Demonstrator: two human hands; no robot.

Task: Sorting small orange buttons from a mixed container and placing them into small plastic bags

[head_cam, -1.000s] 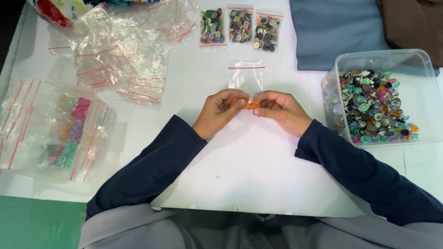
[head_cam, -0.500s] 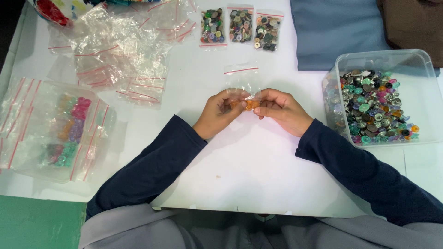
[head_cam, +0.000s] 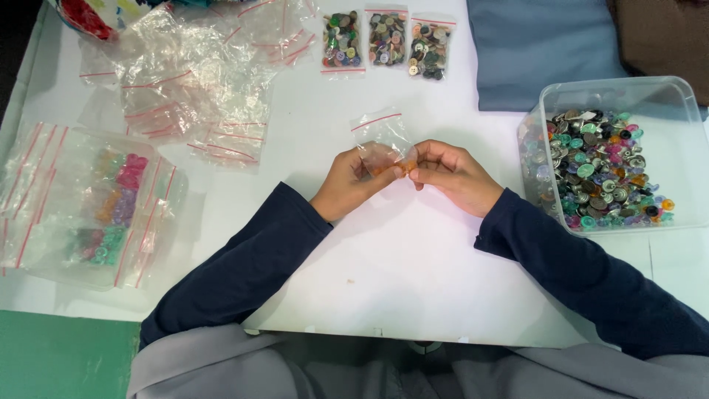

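Hands meet over a small clear bag

Fingers of both hands pinch one small clear bag (head_cam: 384, 144) at the middle of the white tabletop (head_cam: 413, 266). The left hand (head_cam: 356, 179) grips the bag's lower part, with its fingers curled around the plastic. The right hand (head_cam: 452, 171) is closed too, its fingertips touching those of the left and pressing small orange pieces (head_cam: 396, 169) at the bag's near edge. The bag's red-striped top stands up toward the far side, just beyond the knuckles. Dark blue sleeves cover both forearms.

To the right, near the right hand but apart from it, a clear plastic tub (head_cam: 665, 100) holds a heap of mixed buttons (head_cam: 602, 168), in grey, green, pink and orange. Beyond the tub, a folded blue cloth (head_cam: 543, 48) lies at the far edge of the tabletop. Straight ahead on the far side, three small filled bags of buttons (head_cam: 386, 41) lie in a row, side by side. To the far left, a loose pile of empty clear bags (head_cam: 196, 81) with red strips spreads over the tabletop. Nearer on the left, well apart from the hands, a clear tray (head_cam: 159, 244) holds colourful pieces under more bags.
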